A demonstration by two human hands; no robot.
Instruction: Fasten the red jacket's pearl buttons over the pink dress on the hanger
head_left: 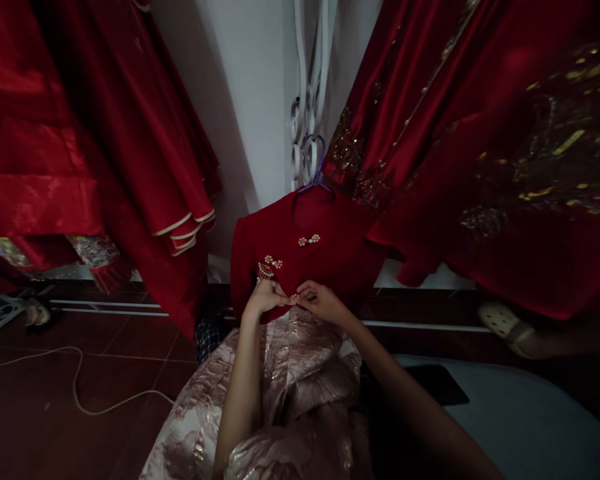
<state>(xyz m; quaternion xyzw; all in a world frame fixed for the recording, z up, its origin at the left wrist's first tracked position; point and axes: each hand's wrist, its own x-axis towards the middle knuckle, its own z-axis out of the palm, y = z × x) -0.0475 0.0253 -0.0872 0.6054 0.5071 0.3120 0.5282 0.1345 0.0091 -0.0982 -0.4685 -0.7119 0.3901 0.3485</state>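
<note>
White wall (245, 100), glossy red satin gowns (145, 133) hanging | matte red short-sleeved top (340, 247) on purple hanger (314, 183) | left hand (266, 297), right hand (323, 301): fingertips pinched narrow on pearl-beaded clasp (295, 296)

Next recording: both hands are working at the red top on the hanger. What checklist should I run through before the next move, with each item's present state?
1. Red top hangs on the purple hanger: ok.
2. Left hand and right hand both pinch the top's front, fingertips meeting: ok.
3. Upper pearl fastener looks joined: ok.
4. Small piece between the fingertips closed: cannot tell, the fingers hide it.
5. Brocade fabric under the forearms kept out of the grip: cannot tell.
6. Enough light on the work: not ok, the scene is dim.
</note>
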